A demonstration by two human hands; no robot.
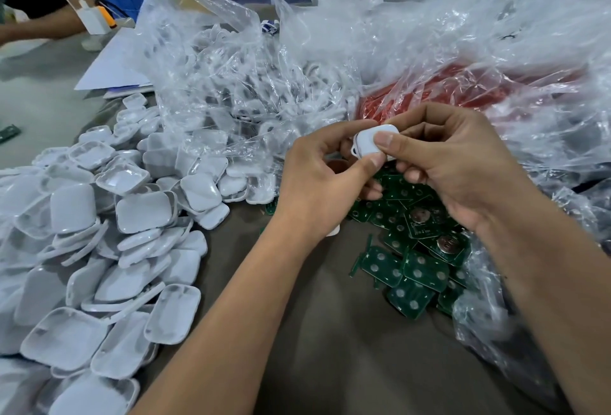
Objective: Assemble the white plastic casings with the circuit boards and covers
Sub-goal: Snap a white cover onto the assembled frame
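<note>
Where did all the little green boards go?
The green circuit boards lie heaped on the table right of centre, below both hands, beside the clear plastic bags.

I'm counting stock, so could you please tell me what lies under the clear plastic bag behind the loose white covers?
More white covers show through the clear plastic bag, heaped inside it. How deep the heap goes, and what lies beneath it, cannot be seen through the crumpled film.

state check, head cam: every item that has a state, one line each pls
white casing: closed, held in the air, pinched by both hands
left hand: thumb pressing the casing's front
right hand: fingers curled round the casing
cover pile: loose, heaped on the table at left
circuit boards: loose pile under the hands
clear bag of casings: open, partly full
red bag: under clear plastic, contents unclear
</note>
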